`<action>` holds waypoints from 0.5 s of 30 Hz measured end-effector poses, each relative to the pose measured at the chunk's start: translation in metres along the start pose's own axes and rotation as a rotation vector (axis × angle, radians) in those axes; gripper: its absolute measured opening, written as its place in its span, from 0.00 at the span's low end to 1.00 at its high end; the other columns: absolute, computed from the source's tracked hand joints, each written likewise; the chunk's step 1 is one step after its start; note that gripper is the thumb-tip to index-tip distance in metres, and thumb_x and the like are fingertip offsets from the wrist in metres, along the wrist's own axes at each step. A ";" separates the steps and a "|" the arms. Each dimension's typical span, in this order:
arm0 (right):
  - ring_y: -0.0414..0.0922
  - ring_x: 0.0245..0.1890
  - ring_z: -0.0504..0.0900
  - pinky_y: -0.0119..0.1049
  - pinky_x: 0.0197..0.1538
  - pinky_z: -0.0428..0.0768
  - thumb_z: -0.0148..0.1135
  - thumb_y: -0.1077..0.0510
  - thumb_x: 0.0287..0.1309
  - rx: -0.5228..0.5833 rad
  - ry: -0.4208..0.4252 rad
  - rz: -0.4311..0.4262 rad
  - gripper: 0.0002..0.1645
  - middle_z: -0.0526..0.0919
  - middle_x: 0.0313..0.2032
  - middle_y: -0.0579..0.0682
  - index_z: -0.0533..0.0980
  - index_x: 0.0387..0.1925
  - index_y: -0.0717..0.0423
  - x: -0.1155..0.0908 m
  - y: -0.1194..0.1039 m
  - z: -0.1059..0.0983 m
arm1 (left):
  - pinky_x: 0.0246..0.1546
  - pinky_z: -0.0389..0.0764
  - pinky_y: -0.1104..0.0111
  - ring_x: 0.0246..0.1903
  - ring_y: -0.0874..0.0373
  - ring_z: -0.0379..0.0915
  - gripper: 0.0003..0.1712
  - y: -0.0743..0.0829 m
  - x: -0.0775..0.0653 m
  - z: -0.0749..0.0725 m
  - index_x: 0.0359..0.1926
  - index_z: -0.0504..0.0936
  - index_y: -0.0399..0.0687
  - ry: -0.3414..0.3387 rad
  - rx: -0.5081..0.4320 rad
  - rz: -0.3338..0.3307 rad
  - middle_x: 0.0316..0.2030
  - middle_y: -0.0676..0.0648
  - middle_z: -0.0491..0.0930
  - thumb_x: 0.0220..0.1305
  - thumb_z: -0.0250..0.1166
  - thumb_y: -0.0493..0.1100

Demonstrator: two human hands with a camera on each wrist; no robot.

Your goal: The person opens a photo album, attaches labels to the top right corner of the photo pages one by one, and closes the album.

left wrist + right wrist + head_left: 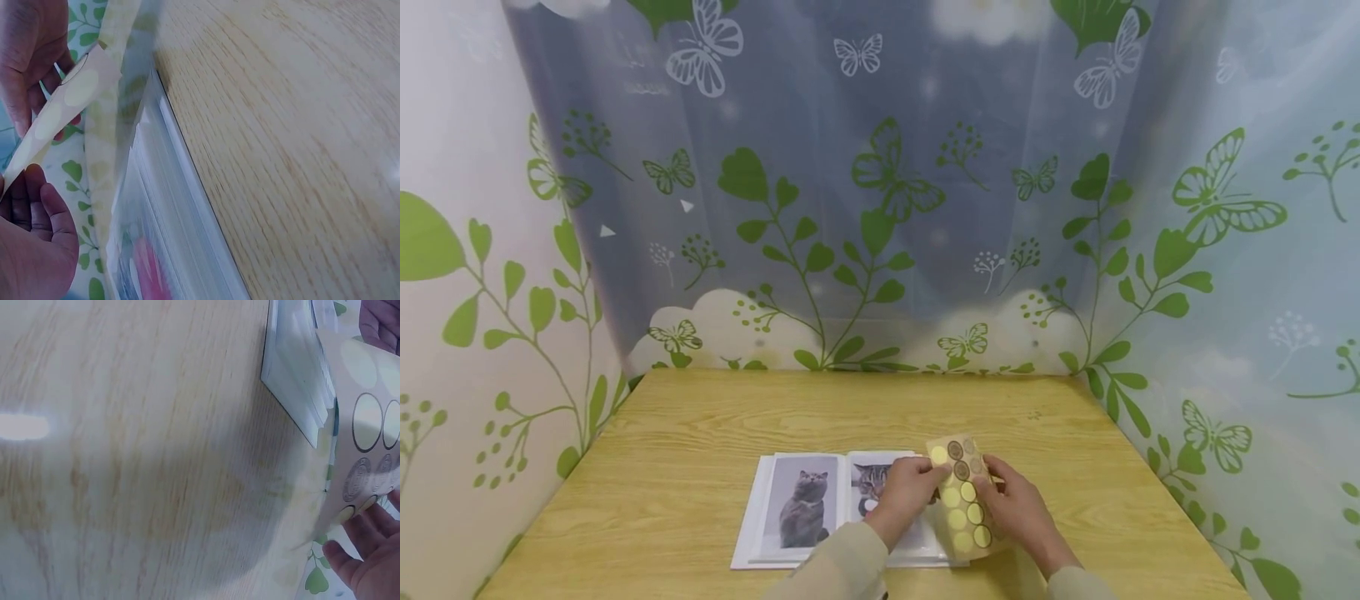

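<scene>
Sticker sheet (964,502), light brown and set with round gold stickers (957,519), was in both our hands above the table (850,412), at the right side of the open photo album (747,518). The fingers of our left hand (912,490) pinched its left edge, thumb in front; those of our right hand (1017,507) were clamped on its right edge. We judged it light and thin, easy to bend or crease, as its slight bow in the right wrist view suggested. The gold faces looked slick, so we thought the paper backing was best held along its edges, thumbs off the stickers.

Most fingertips were hidden behind the sheet in the head view, and we could not tell whether the left fingers also had a sticker's edge. Some circles (961,471) near the top looked darker and patterned; we could not tell bare backing from duller stickers. Our left hand and sleeve covered part of the cat photo (872,477) on the right page. In the right wrist view, the sheet was cut off at the right.
</scene>
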State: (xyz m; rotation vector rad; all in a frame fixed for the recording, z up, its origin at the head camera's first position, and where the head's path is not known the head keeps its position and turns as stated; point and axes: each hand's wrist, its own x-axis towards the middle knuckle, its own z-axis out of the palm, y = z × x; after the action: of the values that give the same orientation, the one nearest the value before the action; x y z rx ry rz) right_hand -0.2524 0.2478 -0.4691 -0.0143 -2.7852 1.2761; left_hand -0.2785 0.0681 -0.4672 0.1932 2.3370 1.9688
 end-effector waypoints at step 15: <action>0.59 0.55 0.78 0.58 0.57 0.75 0.65 0.54 0.65 -0.122 0.178 -0.167 0.20 0.82 0.53 0.59 0.80 0.54 0.60 -0.005 -0.015 0.010 | 0.23 0.72 0.72 0.19 0.61 0.68 0.17 -0.004 -0.002 0.003 0.23 0.82 0.35 0.009 -0.046 0.024 0.17 0.52 0.74 0.64 0.66 0.43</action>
State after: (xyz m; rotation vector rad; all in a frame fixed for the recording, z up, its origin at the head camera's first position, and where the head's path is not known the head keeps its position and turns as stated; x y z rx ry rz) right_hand -0.2476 0.2304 -0.4645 0.0910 -2.6438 1.0137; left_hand -0.2765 0.0698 -0.4715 0.2110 2.3029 2.0359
